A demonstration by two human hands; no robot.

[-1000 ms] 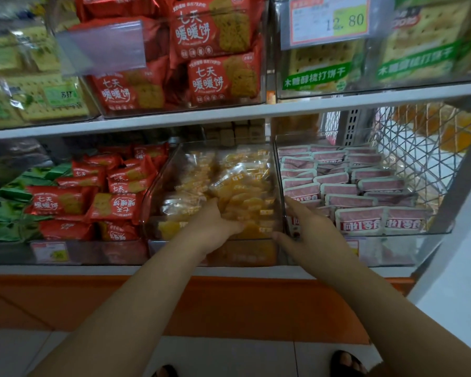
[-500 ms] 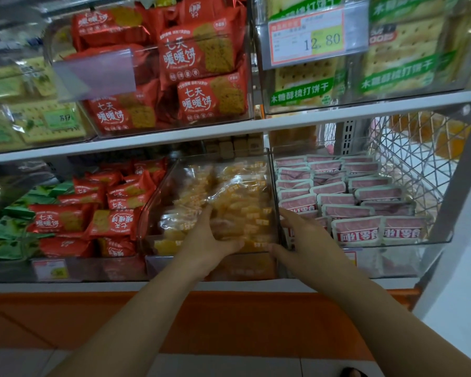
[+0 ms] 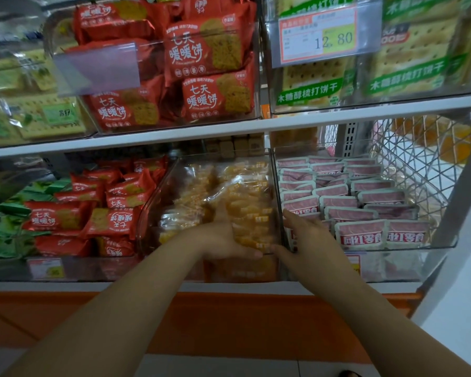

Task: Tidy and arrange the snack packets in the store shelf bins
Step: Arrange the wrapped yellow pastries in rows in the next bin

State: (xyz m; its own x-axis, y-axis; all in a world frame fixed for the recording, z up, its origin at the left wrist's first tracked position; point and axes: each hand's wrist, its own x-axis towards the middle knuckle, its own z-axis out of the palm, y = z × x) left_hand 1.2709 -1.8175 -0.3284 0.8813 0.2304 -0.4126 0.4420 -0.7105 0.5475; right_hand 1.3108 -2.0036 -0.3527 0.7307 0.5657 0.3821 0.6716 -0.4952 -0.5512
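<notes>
Yellow snack packets (image 3: 245, 191) in clear wrappers fill the middle clear bin (image 3: 273, 170) on the lower shelf. My left hand (image 3: 223, 240) reaches into this bin. Its fingers lie straight against the packets and its thumb is spread right along the front rim. My right hand (image 3: 307, 238) rests at the wall between the middle bin and the right bin. Its fingers are straight over the nearest pink packets (image 3: 365, 202) and its thumb points left, almost meeting the left thumb. Neither hand lifts a packet.
Red biscuit packets (image 3: 112, 213) and green packets (image 3: 8, 227) fill the left bin. The upper shelf (image 3: 174, 137) holds bins of red and green-labelled crackers and a price tag (image 3: 318, 36). A wire basket (image 3: 408, 159) stands at the right, above an orange base panel (image 3: 229, 322).
The view has tilted up, so the shelves sit lower in the frame. My left thumb has spread right along the bin front, close to my right thumb. Both hands stay at the middle bin.
</notes>
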